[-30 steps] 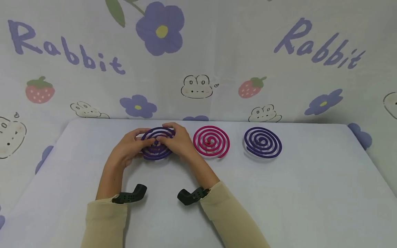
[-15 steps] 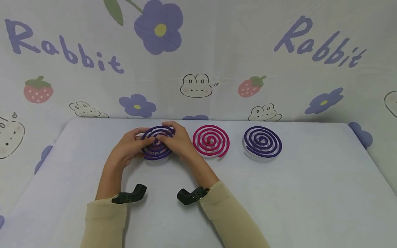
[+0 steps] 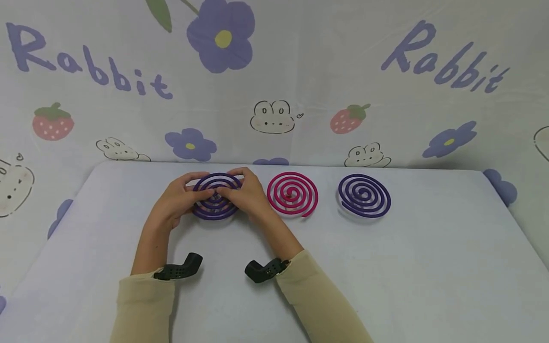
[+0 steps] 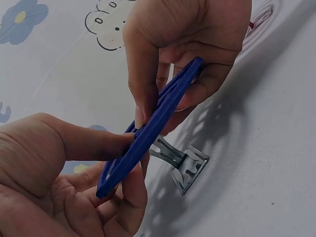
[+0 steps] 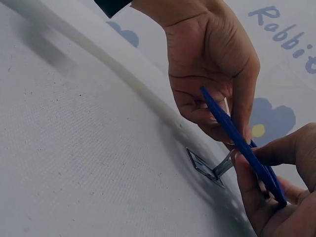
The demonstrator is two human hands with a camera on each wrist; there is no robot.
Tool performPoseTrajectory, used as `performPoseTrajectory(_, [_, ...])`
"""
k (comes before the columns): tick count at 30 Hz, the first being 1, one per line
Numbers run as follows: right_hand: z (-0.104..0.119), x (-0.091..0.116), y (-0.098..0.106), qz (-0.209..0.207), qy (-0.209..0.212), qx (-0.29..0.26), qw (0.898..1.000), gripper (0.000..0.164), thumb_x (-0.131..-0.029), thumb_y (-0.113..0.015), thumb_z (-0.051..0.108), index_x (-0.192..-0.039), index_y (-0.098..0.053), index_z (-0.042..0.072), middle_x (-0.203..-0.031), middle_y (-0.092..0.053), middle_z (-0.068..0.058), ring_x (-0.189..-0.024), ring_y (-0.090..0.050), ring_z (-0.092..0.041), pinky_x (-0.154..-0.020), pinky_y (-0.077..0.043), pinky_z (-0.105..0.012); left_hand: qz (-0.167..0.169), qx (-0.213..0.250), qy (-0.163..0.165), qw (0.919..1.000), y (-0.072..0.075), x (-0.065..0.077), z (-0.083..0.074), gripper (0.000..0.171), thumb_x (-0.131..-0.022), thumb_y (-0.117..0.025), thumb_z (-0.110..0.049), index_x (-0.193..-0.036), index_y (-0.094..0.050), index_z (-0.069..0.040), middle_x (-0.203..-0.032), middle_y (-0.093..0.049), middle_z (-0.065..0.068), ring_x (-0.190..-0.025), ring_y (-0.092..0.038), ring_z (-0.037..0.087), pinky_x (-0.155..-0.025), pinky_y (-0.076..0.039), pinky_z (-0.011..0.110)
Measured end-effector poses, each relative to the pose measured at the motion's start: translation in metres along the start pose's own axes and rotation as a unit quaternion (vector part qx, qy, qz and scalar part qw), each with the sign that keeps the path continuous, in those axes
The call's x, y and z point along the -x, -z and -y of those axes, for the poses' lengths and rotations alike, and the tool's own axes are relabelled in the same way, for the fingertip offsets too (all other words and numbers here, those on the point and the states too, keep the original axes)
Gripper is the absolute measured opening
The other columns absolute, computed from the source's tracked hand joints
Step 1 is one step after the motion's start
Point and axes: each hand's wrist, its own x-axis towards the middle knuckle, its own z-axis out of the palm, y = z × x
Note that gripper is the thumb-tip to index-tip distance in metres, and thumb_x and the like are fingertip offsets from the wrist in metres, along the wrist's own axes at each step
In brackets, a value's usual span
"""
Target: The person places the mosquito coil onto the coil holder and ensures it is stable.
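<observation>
In the head view, both hands hold a dark purple-blue mosquito coil [image 3: 216, 218] at the table's far left. My left hand [image 3: 175, 197] grips its left side, thumb on top near the centre and fingers round the edge and underneath. My right hand [image 3: 249, 194] grips the right side in the same way, the two thumb tips nearly meeting. In the left wrist view the coil [image 4: 155, 121] appears edge-on and tilted, above the table. Beneath it stands a small metal coil stand [image 4: 190, 170] with a flat square base, its upper end hidden behind fingers and coil.
To the right, a pink coil [image 3: 292, 213] and another dark purple coil [image 3: 363, 215] are raised a little over the white table [image 3: 429, 267]. Behind the table's far edge hangs a printed cloth [image 3: 317, 71]. Dark wrist cameras [image 3: 180, 269] jut inward from both sleeves.
The held coil has shifted slightly left, and my left fingers have moved a little along its far edge. The right hand keeps its grip, and the other two coils stay put.
</observation>
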Motion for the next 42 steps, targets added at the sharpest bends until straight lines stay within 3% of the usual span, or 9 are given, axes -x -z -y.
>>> performPoseTrajectory(7, [0.000, 0.000, -0.001, 0.001, 0.002, 0.005, 1.000, 0.056, -0.091, -0.080, 0.013, -0.143, -0.060, 0.010, -0.138, -0.065, -0.021, -0.124, -0.065, -0.034, -0.111, -0.056, -0.049, -0.010, -0.013, 0.000, 0.9999, -0.001, -0.002, 0.001, 0.069, -0.103, -0.068, -0.019, -0.164, -0.038, -0.013, -0.150, -0.059, 0.028, -0.121, -0.065, 0.020, -0.086, -0.055, 0.016])
performPoseTrajectory(22, [-0.003, -0.003, -0.002, 0.001, 0.010, 0.014, 1.000, 0.053, -0.091, -0.080, 0.013, -0.141, -0.064, 0.009, -0.137, -0.065, -0.020, -0.122, -0.065, -0.031, -0.109, -0.057, -0.046, 0.005, -0.014, 0.016, 0.9998, -0.002, -0.005, 0.003, 0.069, -0.104, -0.065, -0.019, -0.166, -0.035, -0.014, -0.155, -0.054, 0.028, -0.135, -0.059, 0.030, -0.097, -0.053, 0.023])
performPoseTrajectory(31, [-0.001, -0.001, -0.004, -0.010, 0.024, 0.034, 0.999, 0.052, -0.090, -0.081, 0.013, -0.140, -0.065, 0.009, -0.134, -0.067, -0.019, -0.119, -0.066, -0.032, -0.108, -0.058, -0.046, 0.007, -0.004, 0.029, 0.9996, -0.001, -0.007, 0.008, 0.070, -0.104, -0.065, -0.021, -0.166, -0.033, -0.010, -0.154, -0.052, 0.026, -0.121, -0.060, 0.021, -0.085, -0.053, 0.014])
performPoseTrajectory(37, [-0.001, 0.000, -0.006, -0.017, 0.037, 0.034, 0.999, 0.051, -0.089, -0.081, 0.010, -0.138, -0.066, 0.008, -0.139, -0.067, -0.018, -0.124, -0.065, -0.032, -0.110, -0.056, -0.046, -0.021, -0.017, 0.029, 0.9992, -0.006, -0.002, 0.003, 0.067, -0.103, -0.066, -0.019, -0.163, -0.038, -0.007, -0.136, -0.063, 0.020, -0.101, -0.063, 0.010, -0.079, -0.054, 0.014])
performPoseTrajectory(42, [0.000, -0.001, -0.005, -0.021, 0.033, 0.032, 0.999, 0.055, -0.090, -0.082, 0.010, -0.141, -0.064, 0.008, -0.142, -0.065, -0.019, -0.129, -0.063, -0.034, -0.113, -0.054, -0.047, -0.027, -0.002, 0.028, 0.9992, -0.011, 0.001, 0.000, 0.064, -0.104, -0.065, -0.016, -0.162, -0.039, -0.005, -0.141, -0.061, 0.023, -0.106, -0.066, 0.012, -0.080, -0.055, 0.014])
